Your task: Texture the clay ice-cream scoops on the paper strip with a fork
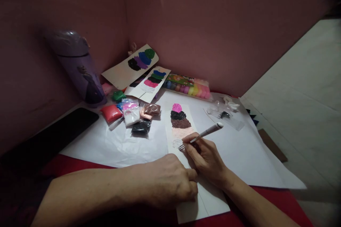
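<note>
- The card strip (209, 200), banded pink to white, lies mostly on a white sheet (247, 163).
- My right hand (204, 153) grasps a striped tool (210, 130), its tip at the strip's white band.
- My left hand (177, 179) curls over the strip's lower part; I cannot tell whether it pinches anything.
- Left of the strip: coloured packets (132, 117), a purple bottle (76, 69).

Head view — forward and down, near the paper strip (202, 202).
</note>
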Tool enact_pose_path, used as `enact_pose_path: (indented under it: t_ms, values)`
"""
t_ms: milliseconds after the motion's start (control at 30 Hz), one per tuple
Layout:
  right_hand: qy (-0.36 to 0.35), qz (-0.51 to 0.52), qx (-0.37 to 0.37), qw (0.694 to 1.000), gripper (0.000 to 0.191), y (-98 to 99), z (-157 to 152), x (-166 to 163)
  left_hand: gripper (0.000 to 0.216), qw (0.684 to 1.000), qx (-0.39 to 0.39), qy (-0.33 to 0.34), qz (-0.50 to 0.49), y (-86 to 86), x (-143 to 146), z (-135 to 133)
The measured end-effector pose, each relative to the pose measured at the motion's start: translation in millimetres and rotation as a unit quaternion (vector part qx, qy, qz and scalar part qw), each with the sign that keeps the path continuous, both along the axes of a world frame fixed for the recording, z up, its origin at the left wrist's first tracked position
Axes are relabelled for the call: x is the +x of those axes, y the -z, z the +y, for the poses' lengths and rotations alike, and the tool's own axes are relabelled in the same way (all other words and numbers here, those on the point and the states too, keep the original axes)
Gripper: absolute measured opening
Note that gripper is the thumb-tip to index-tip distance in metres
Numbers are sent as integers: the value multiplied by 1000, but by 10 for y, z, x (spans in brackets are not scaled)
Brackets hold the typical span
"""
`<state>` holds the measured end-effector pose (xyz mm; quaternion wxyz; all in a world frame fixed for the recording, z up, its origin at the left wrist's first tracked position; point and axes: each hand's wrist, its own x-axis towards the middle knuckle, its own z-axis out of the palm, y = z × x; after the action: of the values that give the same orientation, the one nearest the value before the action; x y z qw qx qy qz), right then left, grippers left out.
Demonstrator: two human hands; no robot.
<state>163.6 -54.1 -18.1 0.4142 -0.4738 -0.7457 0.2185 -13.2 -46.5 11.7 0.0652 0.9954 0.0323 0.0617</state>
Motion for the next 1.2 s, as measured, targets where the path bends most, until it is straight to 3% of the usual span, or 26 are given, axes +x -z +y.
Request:
enact_pose_path:
  t_ms: [267, 1200]
  values:
    - [54, 38, 9, 998, 8, 11, -10, -12, 9, 1000, -11, 1, -7, 0, -5, -2]
    - [40, 2, -14, 999, 7, -7, 4, -65, 4, 1000, -2, -1, -16, 0, -2, 4]
